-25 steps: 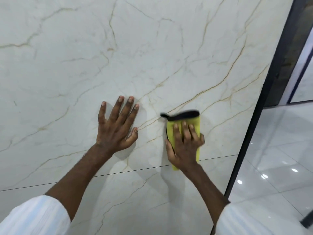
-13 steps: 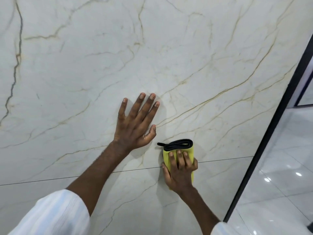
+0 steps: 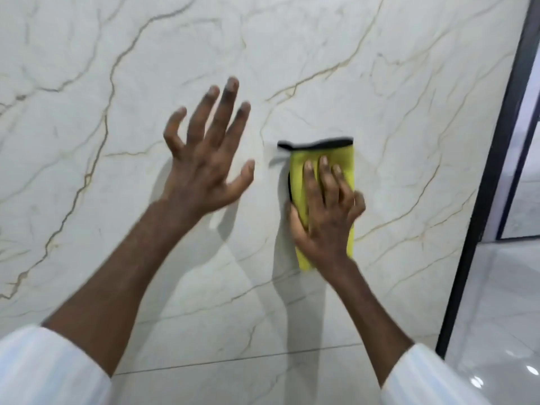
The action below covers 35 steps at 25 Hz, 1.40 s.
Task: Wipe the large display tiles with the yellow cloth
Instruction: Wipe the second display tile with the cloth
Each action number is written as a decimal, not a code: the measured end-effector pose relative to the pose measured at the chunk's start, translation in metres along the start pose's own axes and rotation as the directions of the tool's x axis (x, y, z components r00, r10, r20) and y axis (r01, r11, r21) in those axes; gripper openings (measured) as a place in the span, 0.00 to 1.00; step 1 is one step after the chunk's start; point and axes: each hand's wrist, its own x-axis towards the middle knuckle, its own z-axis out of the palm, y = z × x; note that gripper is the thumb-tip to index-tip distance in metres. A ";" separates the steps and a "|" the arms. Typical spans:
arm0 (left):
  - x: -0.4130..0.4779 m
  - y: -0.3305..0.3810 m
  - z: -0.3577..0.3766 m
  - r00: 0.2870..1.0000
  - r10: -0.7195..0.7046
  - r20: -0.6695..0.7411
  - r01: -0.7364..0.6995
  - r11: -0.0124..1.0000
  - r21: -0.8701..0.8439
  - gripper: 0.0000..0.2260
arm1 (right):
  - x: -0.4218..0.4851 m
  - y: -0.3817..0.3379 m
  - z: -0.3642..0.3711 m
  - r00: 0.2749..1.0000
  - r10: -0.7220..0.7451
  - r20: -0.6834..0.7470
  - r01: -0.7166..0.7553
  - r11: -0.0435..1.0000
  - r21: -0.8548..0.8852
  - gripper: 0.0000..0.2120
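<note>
The cloth [image 3: 298, 176], yellow with a black trim [image 3: 315, 144] along its top edge, lies folded flat against the upper tile [image 3: 409, 112]. It sits right of the tile's middle, between the left hand [image 3: 201, 171] and the black frame [image 3: 491, 171] on the tile's right edge, well above the joint [image 3: 233, 359] that marks its lower edge.

The right hand [image 3: 324, 223] covers the lower part of the cloth and presses it to the tile. Its grip is flat rather than clenched. Three fingers [image 3: 324, 182] lie straight up the yellow, the thumb runs along the cloth's left edge, and the little finger bends at its right edge.

The left hand is raised just left of the cloth, its grip slack and holding nothing, fingers spread and pointing up. It is blurred and casts a shadow on the tile, so I cannot tell whether it touches.

Below the joint a second tile [image 3: 233, 384] shows. Both forearms come out of pale striped sleeves [image 3: 43, 369] at the bottom corners. Right of the frame lies a glossy floor [image 3: 496, 317].
</note>
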 end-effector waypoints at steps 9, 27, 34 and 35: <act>0.012 -0.019 0.034 0.996 0.036 0.087 -0.042 0.997 0.062 0.31 | -0.020 0.009 0.002 0.990 -0.135 0.044 0.137 0.990 -0.031 0.35; 0.134 -0.097 0.016 1.000 0.017 0.005 -0.017 0.998 0.065 0.35 | 0.242 0.004 0.001 0.984 -0.170 -0.049 0.170 0.985 0.007 0.35; 0.126 -0.097 0.033 0.999 0.024 -0.036 -0.018 0.986 0.168 0.33 | 0.384 -0.011 -0.004 0.995 -0.100 0.006 0.100 0.995 0.024 0.37; 0.127 -0.096 0.033 0.999 0.020 -0.034 -0.014 0.986 0.166 0.33 | 0.376 -0.012 -0.004 0.995 -0.100 -0.009 0.100 0.995 0.023 0.36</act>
